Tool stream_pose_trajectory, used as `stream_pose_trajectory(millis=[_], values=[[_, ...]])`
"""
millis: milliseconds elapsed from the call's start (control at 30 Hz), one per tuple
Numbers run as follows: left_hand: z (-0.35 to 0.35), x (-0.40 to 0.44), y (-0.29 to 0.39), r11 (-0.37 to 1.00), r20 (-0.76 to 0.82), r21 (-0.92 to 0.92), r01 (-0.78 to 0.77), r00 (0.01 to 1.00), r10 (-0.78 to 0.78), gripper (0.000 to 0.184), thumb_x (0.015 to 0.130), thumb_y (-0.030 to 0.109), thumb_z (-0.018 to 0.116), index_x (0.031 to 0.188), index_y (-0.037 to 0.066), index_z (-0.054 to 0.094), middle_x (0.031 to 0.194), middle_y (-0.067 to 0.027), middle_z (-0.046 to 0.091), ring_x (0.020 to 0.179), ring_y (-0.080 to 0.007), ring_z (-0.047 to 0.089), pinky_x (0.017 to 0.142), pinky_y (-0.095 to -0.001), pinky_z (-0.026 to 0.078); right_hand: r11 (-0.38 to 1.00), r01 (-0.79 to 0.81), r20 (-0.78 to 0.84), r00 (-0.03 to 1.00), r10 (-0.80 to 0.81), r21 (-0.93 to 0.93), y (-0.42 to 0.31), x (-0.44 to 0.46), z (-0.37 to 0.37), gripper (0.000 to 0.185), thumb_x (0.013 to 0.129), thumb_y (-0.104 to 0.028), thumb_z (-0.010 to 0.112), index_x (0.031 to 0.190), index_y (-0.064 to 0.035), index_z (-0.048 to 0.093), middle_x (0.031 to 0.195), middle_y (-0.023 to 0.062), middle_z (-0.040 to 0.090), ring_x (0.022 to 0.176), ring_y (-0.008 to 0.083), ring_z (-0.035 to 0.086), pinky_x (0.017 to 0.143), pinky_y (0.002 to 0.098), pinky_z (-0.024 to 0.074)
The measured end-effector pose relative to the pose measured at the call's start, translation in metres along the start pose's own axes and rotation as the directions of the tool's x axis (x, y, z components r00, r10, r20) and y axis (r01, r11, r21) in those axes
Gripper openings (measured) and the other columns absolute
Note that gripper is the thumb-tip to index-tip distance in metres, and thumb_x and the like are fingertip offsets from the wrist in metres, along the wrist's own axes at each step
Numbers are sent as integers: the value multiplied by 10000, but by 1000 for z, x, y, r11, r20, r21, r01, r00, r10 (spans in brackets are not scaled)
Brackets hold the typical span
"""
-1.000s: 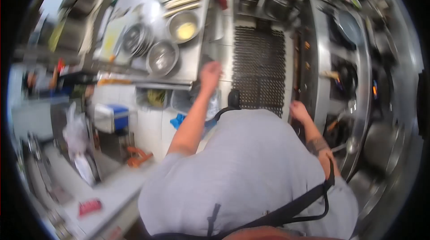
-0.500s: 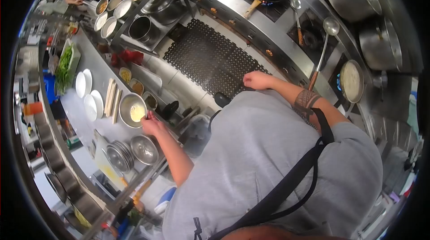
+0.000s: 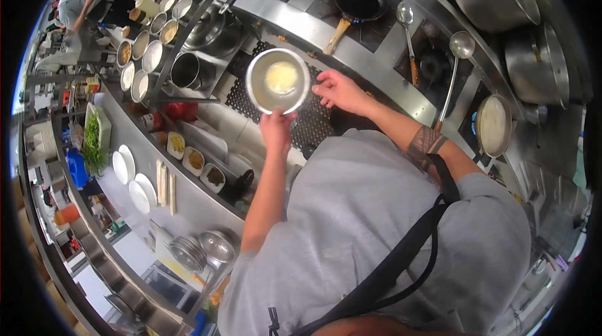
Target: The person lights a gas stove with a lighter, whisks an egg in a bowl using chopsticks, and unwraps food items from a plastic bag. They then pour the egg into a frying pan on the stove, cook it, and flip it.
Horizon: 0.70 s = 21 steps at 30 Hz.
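My left hand [image 3: 276, 129] grips the near rim of a stainless steel mixing bowl [image 3: 253, 85], holding it up above the floor between the counter and the stove. A pale yellow, shiny mass [image 3: 281, 77] lies in the bowl; I cannot make out what it is. Just right of the bowl, my right hand [image 3: 343, 92] has nothing in it, its fingers loosely bent and apart. Beyond it, a black frying pan [image 3: 360, 0] with a wooden handle sits on a burner.
Along the stove lie a slotted spoon [image 3: 406, 15], a ladle [image 3: 462, 45] and a pan with pale contents [image 3: 495, 126]. The left counter [image 3: 188, 192] bears white plates [image 3: 143, 195], wooden sticks [image 3: 164, 184] and stacked metal bowls [image 3: 186, 254]. A co-worker [image 3: 78, 6] stands far left.
The mixing bowl has left the counter and moved right and up in my left hand, in front of my body. My right hand has moved slightly left, its fingers opening near the bowl.
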State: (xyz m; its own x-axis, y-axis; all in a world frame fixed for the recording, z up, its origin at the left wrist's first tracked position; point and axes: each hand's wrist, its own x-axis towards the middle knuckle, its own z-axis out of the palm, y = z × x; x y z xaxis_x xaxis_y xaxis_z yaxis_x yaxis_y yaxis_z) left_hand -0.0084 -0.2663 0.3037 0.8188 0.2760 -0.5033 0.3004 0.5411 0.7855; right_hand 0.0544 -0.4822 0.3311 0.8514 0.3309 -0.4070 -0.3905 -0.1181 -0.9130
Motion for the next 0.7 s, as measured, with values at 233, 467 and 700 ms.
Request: stream_pose_trajectory(millis=[233, 467, 700], values=[[139, 71, -8, 948, 302, 273, 163, 921, -245, 230, 939, 102, 598, 1104, -51, 551, 1020, -165, 670, 828, -230, 701, 732, -324, 590, 984, -39, -247, 966, 82, 173, -14, 53, -124, 243, 892, -110, 608, 1075, 50, 600, 906, 111, 659, 692, 169, 674, 557, 301, 586], [166, 142, -42, 536, 327, 808, -243, 943, -65, 245, 881, 230, 715, 955, 4, 657, 835, -88, 697, 769, -149, 647, 684, -287, 499, 985, 97, -572, 820, 1, 140, -16, 90, -231, 214, 883, -93, 603, 1047, 44, 614, 879, 116, 665, 644, 192, 690, 552, 288, 545], [117, 144, -50, 571, 189, 817, -86, 974, -123, 207, 907, 189, 679, 995, 1, 675, 837, -86, 698, 748, -142, 648, 688, -286, 513, 988, -26, -683, 725, -86, -152, -11, 134, -281, 193, 879, -121, 623, 793, 20, 522, 722, 123, 642, 649, 237, 731, 545, 320, 524]])
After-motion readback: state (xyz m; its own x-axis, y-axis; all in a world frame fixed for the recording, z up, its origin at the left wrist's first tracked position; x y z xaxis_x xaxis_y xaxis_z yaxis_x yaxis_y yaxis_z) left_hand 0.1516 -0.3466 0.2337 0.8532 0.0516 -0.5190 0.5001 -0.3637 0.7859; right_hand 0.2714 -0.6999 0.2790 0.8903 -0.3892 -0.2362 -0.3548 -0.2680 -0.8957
